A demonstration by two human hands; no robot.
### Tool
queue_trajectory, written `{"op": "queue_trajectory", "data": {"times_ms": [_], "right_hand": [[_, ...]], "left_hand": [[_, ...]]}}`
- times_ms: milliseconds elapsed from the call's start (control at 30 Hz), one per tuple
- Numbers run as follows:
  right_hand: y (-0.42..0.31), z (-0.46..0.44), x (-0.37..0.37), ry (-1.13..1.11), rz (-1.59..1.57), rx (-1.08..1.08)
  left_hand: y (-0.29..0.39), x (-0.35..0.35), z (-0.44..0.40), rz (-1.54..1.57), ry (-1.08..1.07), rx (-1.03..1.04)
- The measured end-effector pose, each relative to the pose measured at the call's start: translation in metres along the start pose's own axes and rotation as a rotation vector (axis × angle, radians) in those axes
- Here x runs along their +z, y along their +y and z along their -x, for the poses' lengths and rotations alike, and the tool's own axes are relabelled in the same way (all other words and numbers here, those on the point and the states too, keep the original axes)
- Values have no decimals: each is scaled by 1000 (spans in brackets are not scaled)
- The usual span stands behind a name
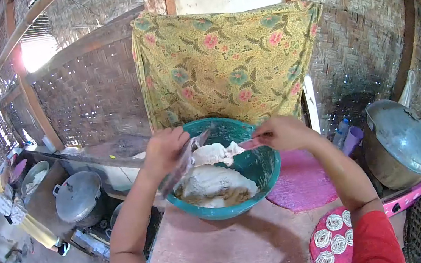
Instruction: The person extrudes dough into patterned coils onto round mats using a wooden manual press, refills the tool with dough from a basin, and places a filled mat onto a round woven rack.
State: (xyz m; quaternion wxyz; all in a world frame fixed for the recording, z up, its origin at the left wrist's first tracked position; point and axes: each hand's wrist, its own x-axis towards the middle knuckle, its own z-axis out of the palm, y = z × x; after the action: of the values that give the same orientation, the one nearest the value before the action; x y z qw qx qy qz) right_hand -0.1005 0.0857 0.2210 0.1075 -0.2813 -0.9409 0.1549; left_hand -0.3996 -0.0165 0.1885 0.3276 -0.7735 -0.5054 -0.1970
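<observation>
A green basin (pixel 224 214) stands on the table in front of me, holding a mound of white, floury dough (pixel 213 183). My left hand (pixel 167 149) is closed on the gathered edge of a clear plastic bag (pixel 182 169) over the basin's left side. From the right, my right hand (pixel 284 132) grips the handle of a pink spoon or scoop (pixel 249 144). A lump of white dough (pixel 215 153) covers its far end, above the basin and close to the bag's mouth. The tool's shape under the dough is hidden.
Right of the basin lie a pink mat (pixel 306 185) and a pink round tray (pixel 324 228) with several white noodle-like coils. A large lidded pot (pixel 402 137) sits on a pink stove at right. At left are another lidded pot (pixel 79 196) and a person (pixel 8 201).
</observation>
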Motion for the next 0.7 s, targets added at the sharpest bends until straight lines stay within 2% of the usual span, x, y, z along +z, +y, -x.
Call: {"op": "queue_trajectory", "data": {"times_ms": [33, 67, 100, 167, 200, 233, 300, 333, 367, 467, 600, 667, 700], "right_hand": [[-21, 1, -3, 232, 439, -94], [-41, -2, 4, 202, 572, 41], [-42, -6, 12, 202, 563, 43], [-38, -15, 26, 252, 639, -104], [-40, -13, 18, 203, 607, 28], [-38, -7, 11, 211, 607, 19], [-23, 8, -7, 253, 296, -57], [-15, 12, -15, 155, 165, -64], [-8, 10, -18, 162, 165, -61], [13, 6, -16, -258, -685, 110], [22, 3, -11, -265, -798, 135], [19, 4, 1, 97, -430, -30], [16, 4, 8, 95, -429, -29]], "left_hand": [[6, -1, -2, -8, 2, -1], [14, -1, -4, -30, -49, -23], [22, -1, -6, -48, -106, -43], [22, 4, -9, -84, -101, -45], [16, 5, -7, -55, -31, -117], [6, 7, -5, -33, 47, -188], [-22, 18, 12, -100, 42, -266], [-24, 15, 18, -82, 105, -278], [-24, 14, 20, -62, 166, -285], [-16, 11, 15, -9, 114, -259], [-8, 4, 5, -4, 126, -271], [-19, 0, 10, -13, 164, -263], [-24, -5, 15, -51, 184, -302]]}}
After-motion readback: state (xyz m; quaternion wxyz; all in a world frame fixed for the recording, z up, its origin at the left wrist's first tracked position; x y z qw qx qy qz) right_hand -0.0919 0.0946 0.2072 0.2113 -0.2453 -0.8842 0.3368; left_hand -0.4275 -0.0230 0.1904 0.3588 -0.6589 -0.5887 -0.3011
